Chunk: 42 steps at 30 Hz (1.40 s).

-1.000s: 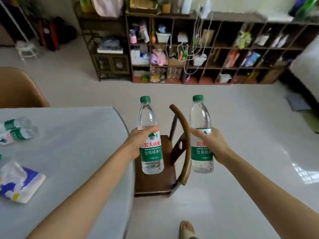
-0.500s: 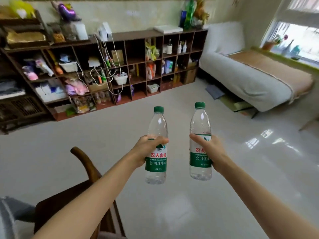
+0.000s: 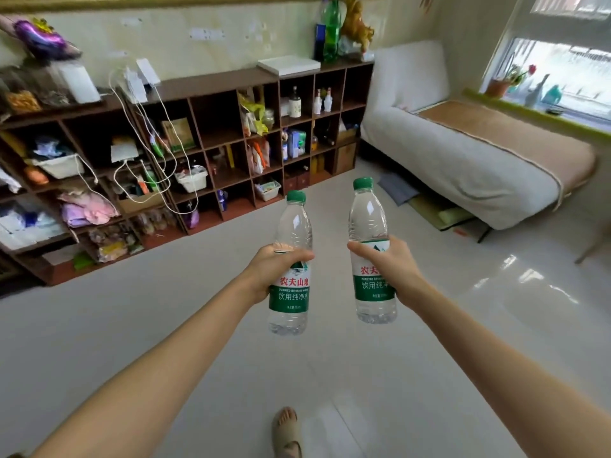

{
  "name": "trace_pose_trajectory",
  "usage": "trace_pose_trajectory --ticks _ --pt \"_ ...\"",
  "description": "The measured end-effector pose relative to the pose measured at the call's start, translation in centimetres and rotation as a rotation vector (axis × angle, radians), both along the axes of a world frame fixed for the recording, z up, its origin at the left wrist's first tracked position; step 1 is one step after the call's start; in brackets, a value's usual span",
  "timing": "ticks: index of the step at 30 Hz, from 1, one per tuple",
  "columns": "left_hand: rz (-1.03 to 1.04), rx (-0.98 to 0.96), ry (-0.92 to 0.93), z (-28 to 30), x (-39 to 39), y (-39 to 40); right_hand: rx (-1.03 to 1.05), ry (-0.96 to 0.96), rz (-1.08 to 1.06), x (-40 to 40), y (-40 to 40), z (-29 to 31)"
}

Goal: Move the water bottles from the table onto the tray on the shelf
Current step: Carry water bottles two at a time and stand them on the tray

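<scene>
View swung right since a moment ago: table and wooden chair gone from sight, window now showing at far right; both bottles still carried upright. Left hand (image 3: 269, 271) is gripping the left water bottle (image 3: 291, 262) round its label, fingers curled; right hand (image 3: 391, 267) is gripping the right water bottle (image 3: 372, 249) likewise; bottles are hanging near each other, apart, over pale floor (image 3: 165, 325). Sandalled foot (image 3: 287, 433) near; cubby shelf (image 3: 211, 133) far left; sofa bed (image 3: 479, 160) far right.

Open tiled floor (image 3: 330, 358) ahead up to cluttered cubby shelf (image 3: 211, 127); sofa bed (image 3: 479, 160) rightward.
</scene>
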<state>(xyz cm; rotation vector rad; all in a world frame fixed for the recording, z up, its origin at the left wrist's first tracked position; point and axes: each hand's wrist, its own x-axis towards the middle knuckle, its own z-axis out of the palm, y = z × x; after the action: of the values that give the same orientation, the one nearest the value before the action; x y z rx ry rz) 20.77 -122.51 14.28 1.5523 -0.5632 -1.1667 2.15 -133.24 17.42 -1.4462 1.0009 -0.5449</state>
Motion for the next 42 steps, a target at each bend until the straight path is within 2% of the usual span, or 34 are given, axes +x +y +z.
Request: trace_pose_trajectory --ticks 8,15,23,28,32,42 --pt "-0.012 -0.033 -0.046 4.7 13.8 -17.7 -0.053 -0.018 -0.056 12.8 -16.8 3.4" --pt "-0.006 -0.054 -0.087 5.2 22.7 -33.9 -0.075 -0.060 -0.072 22.2 -32.9 3.2" --pt "0.192 -0.166 -0.060 7.8 33.7 -52.7 -0.107 -0.099 0.039 34.5 -54.4 5.9" --pt "0.245 -0.133 -0.022 6.9 40.7 -61.5 -0.105 -0.111 0.099 42.9 -64.3 6.3" --pt "0.227 -0.143 -0.063 5.9 48.7 -70.0 -0.173 -0.090 0.143 50.7 -72.7 5.6" --pt "0.246 -0.153 -0.131 8.0 67.1 -88.8 -0.142 -0.134 0.070 68.5 -91.1 5.9"
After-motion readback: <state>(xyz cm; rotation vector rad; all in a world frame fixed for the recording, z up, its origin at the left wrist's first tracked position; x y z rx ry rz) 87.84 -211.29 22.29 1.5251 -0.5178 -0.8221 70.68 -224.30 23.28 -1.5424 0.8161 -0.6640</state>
